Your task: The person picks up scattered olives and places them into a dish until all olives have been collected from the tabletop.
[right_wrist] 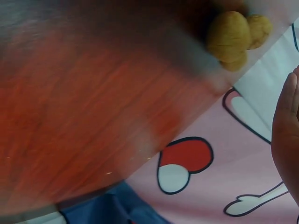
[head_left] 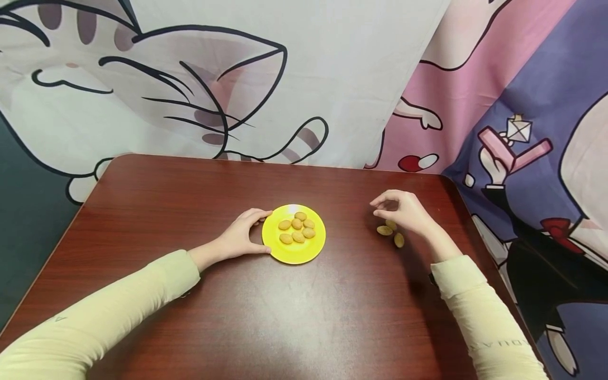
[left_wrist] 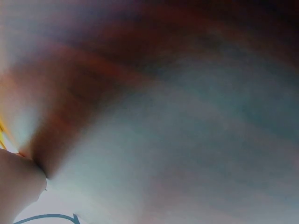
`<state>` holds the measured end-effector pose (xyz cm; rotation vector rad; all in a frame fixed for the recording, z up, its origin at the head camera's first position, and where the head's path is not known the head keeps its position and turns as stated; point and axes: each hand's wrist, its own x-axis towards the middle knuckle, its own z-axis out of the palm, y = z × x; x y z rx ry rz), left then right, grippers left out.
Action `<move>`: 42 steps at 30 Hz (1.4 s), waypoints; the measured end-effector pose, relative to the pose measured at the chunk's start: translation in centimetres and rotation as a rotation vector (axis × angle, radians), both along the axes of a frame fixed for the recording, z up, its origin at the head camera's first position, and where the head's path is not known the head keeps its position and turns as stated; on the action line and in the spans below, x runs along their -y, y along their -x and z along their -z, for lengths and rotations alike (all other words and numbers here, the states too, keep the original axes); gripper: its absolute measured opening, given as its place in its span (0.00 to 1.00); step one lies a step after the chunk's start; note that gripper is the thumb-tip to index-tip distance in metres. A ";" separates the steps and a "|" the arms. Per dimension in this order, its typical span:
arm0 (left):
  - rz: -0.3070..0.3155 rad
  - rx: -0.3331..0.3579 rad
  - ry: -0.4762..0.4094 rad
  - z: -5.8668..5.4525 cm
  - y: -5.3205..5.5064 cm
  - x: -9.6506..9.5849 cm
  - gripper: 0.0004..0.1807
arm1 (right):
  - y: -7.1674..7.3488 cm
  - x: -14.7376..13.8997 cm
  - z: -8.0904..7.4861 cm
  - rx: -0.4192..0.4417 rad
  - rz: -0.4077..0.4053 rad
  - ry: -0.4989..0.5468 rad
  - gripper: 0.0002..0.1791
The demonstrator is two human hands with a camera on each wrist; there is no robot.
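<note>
A round yellow plate [head_left: 294,258] lies on the table with several tan oval nuts [head_left: 296,224] on it, like almonds in the shell. Thumb and fingers of my left hand [head_left: 239,235] curve round the plate's left rim and hold it. To the right, my right hand [head_left: 401,208] hovers over a small group of loose nuts [head_left: 399,240], thumb and forefinger apart. Nothing shows between those fingertips. The right wrist view has these nuts [right_wrist: 230,35] near its top, with part of the hand [right_wrist: 286,135] at the edge. The left wrist view is mostly blurred tabletop.
The dark red-brown wooden table [head_left: 214,327] has rounded far corners. Behind it hangs a white cloth [head_left: 351,79] with cartoon cats, and a pink and blue printed cloth [head_left: 527,95] runs along the right side.
</note>
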<state>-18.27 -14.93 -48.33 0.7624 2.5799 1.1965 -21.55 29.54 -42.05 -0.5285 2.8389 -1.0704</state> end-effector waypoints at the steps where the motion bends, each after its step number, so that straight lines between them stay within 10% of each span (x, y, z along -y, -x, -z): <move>1: 0.000 0.001 0.000 0.0 0.0 0.0 0.52 | -0.1 -0.2 0.1 0.004 0.005 -0.002 0.11; 19: 0.001 -0.004 0.008 0.0 0.0 0.1 0.51 | -2.5 -3.1 1.6 0.045 0.029 0.007 0.12; 42: 0.000 -0.004 0.010 0.2 0.1 0.1 0.51 | -2.3 -3.2 2.3 0.010 -0.053 -0.114 0.14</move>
